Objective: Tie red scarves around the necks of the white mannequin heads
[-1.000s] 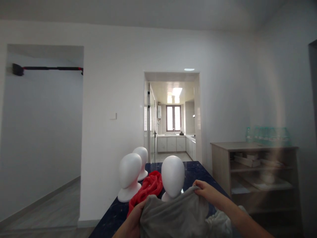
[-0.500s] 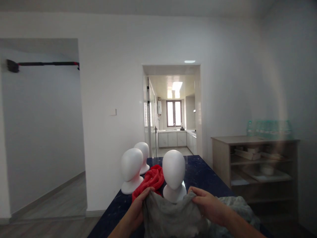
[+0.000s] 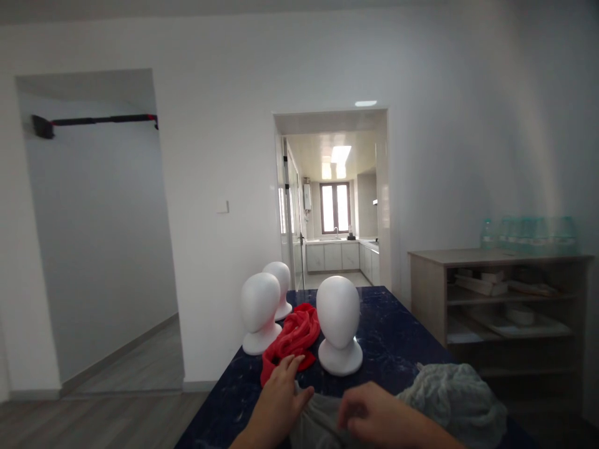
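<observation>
A grey cloth (image 3: pixel 321 419) is bunched low at the front of the dark blue table, between my hands. My left hand (image 3: pixel 279 394) has it at the thumb side, its folds gathering there; the fingers reach forward near the red cloth (image 3: pixel 296 333). My right hand (image 3: pixel 374 411) is curled over the cloth's right part, slightly blurred, fingertips partly hidden. Just beyond stands a white mannequin head (image 3: pixel 337 321), upright and bare. The red cloth lies twisted to its left.
Two more white mannequin heads, a nearer one (image 3: pixel 260 308) and a farther one (image 3: pixel 279 284), stand along the left edge of the blue table (image 3: pixel 397 333). A crumpled pale grey-green cloth (image 3: pixel 456 402) lies at right. Beyond is a wooden shelf (image 3: pixel 428 293) with bottles (image 3: pixel 533 236) on top.
Both hands have moved down and closer together, so the grey cloth, earlier stretched up before the mannequin head, now sits lower and bunched. The view has shifted slightly.
</observation>
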Demonstrator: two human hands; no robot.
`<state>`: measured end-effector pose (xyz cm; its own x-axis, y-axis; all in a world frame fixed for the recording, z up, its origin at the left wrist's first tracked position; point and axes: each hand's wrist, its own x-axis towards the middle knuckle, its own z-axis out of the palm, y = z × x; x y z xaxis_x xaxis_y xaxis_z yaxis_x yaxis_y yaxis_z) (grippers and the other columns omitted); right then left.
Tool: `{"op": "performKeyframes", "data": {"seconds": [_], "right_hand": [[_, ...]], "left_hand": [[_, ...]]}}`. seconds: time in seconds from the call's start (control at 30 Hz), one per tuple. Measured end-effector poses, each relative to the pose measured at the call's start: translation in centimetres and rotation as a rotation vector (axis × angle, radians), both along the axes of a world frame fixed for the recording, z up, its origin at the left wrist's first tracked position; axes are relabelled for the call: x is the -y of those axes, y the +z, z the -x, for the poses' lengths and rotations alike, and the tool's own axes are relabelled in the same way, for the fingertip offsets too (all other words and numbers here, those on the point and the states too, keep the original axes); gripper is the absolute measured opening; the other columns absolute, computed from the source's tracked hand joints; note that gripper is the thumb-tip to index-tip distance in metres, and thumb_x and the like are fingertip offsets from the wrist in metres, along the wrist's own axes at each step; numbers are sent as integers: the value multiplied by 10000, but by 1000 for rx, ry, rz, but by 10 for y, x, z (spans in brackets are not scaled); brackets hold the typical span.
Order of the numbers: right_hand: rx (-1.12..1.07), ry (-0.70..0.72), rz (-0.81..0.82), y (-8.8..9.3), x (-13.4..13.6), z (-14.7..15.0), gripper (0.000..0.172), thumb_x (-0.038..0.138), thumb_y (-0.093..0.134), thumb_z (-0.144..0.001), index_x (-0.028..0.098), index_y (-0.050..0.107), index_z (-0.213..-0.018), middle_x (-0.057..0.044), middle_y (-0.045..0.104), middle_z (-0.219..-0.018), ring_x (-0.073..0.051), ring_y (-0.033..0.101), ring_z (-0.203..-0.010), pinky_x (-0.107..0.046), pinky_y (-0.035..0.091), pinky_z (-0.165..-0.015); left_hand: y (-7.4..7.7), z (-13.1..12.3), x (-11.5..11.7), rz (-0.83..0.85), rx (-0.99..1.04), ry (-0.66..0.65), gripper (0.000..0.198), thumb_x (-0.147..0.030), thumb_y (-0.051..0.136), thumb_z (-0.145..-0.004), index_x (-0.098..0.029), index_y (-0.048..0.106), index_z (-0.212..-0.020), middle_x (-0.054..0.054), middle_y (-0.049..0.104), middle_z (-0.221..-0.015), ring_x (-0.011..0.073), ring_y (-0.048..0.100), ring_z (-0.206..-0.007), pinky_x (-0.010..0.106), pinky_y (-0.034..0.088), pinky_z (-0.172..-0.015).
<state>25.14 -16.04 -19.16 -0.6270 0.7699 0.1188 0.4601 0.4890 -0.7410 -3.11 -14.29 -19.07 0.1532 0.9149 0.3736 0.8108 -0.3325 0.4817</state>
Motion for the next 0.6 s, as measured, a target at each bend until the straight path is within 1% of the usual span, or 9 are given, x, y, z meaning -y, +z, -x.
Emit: {"op": "performKeyframes", "data": {"seconds": [0.03,0.1,0.17,0.23,0.33,0.4,0.47,0.53,0.6], "right_hand": [[40,-116,-88,4,-4,-3,290,194,593,-821,234,815,-1003,-36,812,-988,-203,723,-910,-275,485,-791],[155,-291,-223,-1,-17,-6,257,174,612,-771,210,799,-945,-69,795,-977,-230,703,-932,-309,462,-812],[237,-329,-265,-18,-35,-7,224,149,649,-691,199,765,-875,-79,773,-991,-250,677,-974,-317,442,-816],[202,-323,-265,-35,-52,-8,188,115,623,-659,199,699,-809,-58,750,-939,-228,659,-937,-300,422,-784],[-52,-372,-225,-44,-68,-12,113,155,543,-789,227,590,-863,-13,708,-824,-184,640,-794,-284,410,-721],[-221,-419,-158,-37,-73,-18,51,250,480,-896,253,521,-926,23,658,-723,-178,615,-688,-283,404,-659],[-308,-447,-86,-24,-74,-26,90,354,456,-943,270,485,-954,55,611,-666,-171,568,-608,-278,375,-592],[-334,-453,-55,-10,-74,-36,157,430,474,-947,274,485,-959,62,608,-689,-161,543,-607,-271,357,-573],[-339,-455,-80,3,-74,-46,186,455,492,-945,269,498,-959,53,629,-742,-159,550,-662,-269,369,-599]], "left_hand": [[-1,-7,4,29,-36,12,712,-511,668,-868,-221,567,-1510,141,532,-1599,328,495,-1469,431,363,-1225],[-4,-20,7,102,-114,41,724,-529,684,-850,-197,607,-1489,166,523,-1613,360,471,-1493,466,349,-1241],[-9,-31,6,156,-174,42,750,-516,746,-788,-191,647,-1457,179,549,-1591,388,475,-1483,505,352,-1235],[-14,-39,2,192,-205,15,804,-504,807,-717,-210,657,-1450,173,605,-1534,403,509,-1443,539,357,-1223],[-19,-44,-3,207,-216,-15,807,-512,840,-677,-222,683,-1413,166,679,-1425,406,573,-1359,550,380,-1190],[-19,-42,-4,188,-236,-4,687,-475,827,-694,-210,729,-1320,170,701,-1372,403,604,-1314,534,418,-1145],[-17,-37,-6,182,-277,4,498,-421,779,-743,-201,763,-1189,166,738,-1290,394,644,-1255,516,452,-1086],[-13,-28,-8,216,-300,2,317,-357,711,-796,-209,769,-1070,149,776,-1188,374,686,-1185,488,472,-1033],[-9,-18,-11,249,-254,-12,205,-297,675,-806,-229,755,-982,121,789,-1128,345,707,-1143,437,482,-988]]}}
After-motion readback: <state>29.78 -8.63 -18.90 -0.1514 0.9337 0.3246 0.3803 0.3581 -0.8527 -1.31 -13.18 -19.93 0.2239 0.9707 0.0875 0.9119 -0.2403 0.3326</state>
